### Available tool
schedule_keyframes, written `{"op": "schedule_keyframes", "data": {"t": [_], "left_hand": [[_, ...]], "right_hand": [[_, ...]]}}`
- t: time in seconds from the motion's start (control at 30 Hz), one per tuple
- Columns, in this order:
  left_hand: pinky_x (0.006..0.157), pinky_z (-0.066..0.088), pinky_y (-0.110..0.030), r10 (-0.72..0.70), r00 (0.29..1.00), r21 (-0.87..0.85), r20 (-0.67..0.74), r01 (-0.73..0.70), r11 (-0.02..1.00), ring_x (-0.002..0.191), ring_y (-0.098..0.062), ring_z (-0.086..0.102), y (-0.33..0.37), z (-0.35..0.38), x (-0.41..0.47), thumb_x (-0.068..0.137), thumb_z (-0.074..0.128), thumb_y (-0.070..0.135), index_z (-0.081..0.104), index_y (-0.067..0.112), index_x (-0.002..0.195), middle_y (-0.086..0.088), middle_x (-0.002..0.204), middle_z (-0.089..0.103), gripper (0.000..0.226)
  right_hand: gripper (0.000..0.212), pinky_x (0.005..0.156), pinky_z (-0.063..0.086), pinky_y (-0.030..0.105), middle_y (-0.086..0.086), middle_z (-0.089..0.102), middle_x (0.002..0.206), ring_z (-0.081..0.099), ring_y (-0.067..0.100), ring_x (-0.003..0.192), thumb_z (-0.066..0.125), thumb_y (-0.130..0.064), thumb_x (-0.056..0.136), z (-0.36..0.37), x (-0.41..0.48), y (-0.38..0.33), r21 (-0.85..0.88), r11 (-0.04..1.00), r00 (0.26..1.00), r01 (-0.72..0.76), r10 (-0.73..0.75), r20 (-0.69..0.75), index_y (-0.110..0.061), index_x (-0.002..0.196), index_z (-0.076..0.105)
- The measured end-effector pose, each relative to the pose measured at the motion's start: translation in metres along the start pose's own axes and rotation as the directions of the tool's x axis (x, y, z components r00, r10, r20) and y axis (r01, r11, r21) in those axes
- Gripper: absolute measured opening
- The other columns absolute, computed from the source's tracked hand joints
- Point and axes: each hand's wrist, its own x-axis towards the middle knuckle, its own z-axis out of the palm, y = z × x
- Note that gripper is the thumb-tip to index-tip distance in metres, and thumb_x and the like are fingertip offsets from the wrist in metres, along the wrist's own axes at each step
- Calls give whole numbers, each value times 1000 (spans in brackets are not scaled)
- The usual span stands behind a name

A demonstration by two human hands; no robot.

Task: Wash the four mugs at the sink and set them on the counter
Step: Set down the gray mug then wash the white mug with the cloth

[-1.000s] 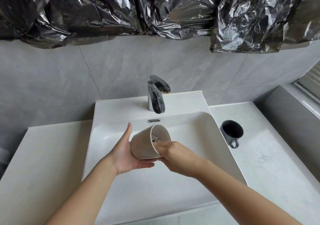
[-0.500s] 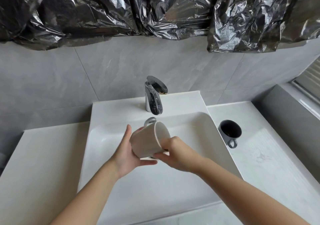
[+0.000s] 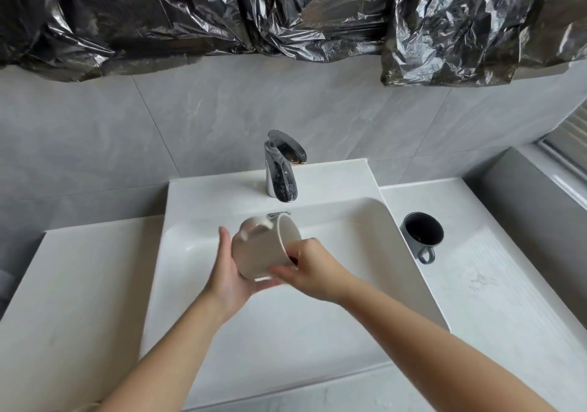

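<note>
The white mug point(image 3: 265, 249) has rolled, handle now uppermost. Left hand point(image 3: 233, 273) cups its base; right hand point(image 3: 309, 268) grips the rim. Best keep it over the sink point(image 3: 374, 284) while rubbing.

I see both hands over the white sink point(image 3: 197, 246), holding a white mug point(image 3: 263, 252) tipped on its side, mouth facing right and its handle turned up toward the chrome faucet point(image 3: 281, 170). My left hand point(image 3: 232, 275) cups the mug's base from the left and below; my right hand point(image 3: 309, 270) grips at the rim, its fingers blurred. A dark grey mug point(image 3: 422, 235) stands upright on the counter point(image 3: 495, 284) just right of the basin, handle toward me. Crumpled black plastic sheeting point(image 3: 286, 11) hangs along the grey tiled wall above
</note>
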Motion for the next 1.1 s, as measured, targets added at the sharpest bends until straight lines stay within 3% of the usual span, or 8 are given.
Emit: {"op": "schedule_keyframes", "data": {"t": [0.17, 0.27, 0.43, 0.6, 0.73, 0.87, 0.97, 1.1], "left_hand": [[74, 54, -39, -248, 969, 55, 4, 248, 967, 81, -29, 69, 22, -1, -2, 80, 53, 61, 73, 16, 101, -12, 97, 72, 54], [69, 54, -37, -74, 997, 105, 34, 70, 992, 88, -24, 65, 16, 3, -4, 88, 54, 53, 64, 17, 118, -11, 105, 66, 48], [79, 52, -37, 363, 932, 355, -3, -338, 872, 102, -21, 61, -5, 2, -6, 71, 58, 67, 46, 38, 122, -5, 117, 59, 60], [83, 54, -49, -68, 997, 94, 48, 63, 994, 91, -26, 67, 13, 12, -13, 83, 45, 72, 63, 24, 123, -9, 107, 71, 66], [67, 49, -38, -206, 978, 9, -37, 207, 978, 67, -27, 64, 24, 17, -12, 90, 46, 55, 71, 15, 96, -11, 81, 70, 48], [61, 48, -34, -175, 980, 3, -93, 176, 984, 60, -24, 65, 22, 19, -14, 93, 47, 47, 72, 15, 88, -9, 74, 68, 41], [65, 50, -36, -138, 986, 110, -91, 148, 983, 66, -23, 62, 18, 24, -17, 95, 48, 43, 67, 16, 95, -7, 74, 66, 33], [71, 48, -36, 154, 985, 392, -72, -114, 913, 85, -19, 59, 15, 25, -13, 83, 51, 52, 57, 32, 103, -2, 102, 60, 29]], "right_hand": [[13, 67, 44, 22, 1, 67, 83, 49, 13, 68, 69, -11, 86, -7, 0, 5, -268, 923, 955, 276, -232, 184, -7, 98, 67], [11, 68, 43, 14, -8, 62, 77, 52, 3, 69, 71, -11, 86, -10, -5, -3, 156, 988, 976, -1, -32, 214, -15, 96, 69], [19, 88, 45, 32, 4, 74, 100, 64, 19, 96, 70, -17, 82, -2, -7, -3, 685, 708, 985, -173, 103, 142, -19, 100, 76], [17, 64, 40, 33, 9, 60, 68, 47, 12, 66, 62, -11, 88, -5, -10, 4, 265, 964, 1000, -26, 29, -5, -21, 77, 70], [9, 68, 45, 17, -14, 58, 96, 51, 0, 74, 64, -8, 88, -10, -10, 3, -136, 966, 974, 222, -212, 84, -8, 97, 66], [26, 72, 36, 6, -19, 47, 106, 49, -11, 82, 71, -11, 85, -13, -7, -1, -171, 955, 967, 241, -223, 120, -8, 110, 62], [29, 75, 49, 25, -2, 66, 103, 60, 7, 83, 71, -14, 84, -15, -4, -1, -189, 974, 973, 127, -86, 213, -10, 113, 65], [31, 74, 49, 36, 13, 61, 93, 57, 17, 83, 66, 4, 82, -17, -5, -5, 278, 952, 961, -124, 45, 274, -3, 111, 57]]}}
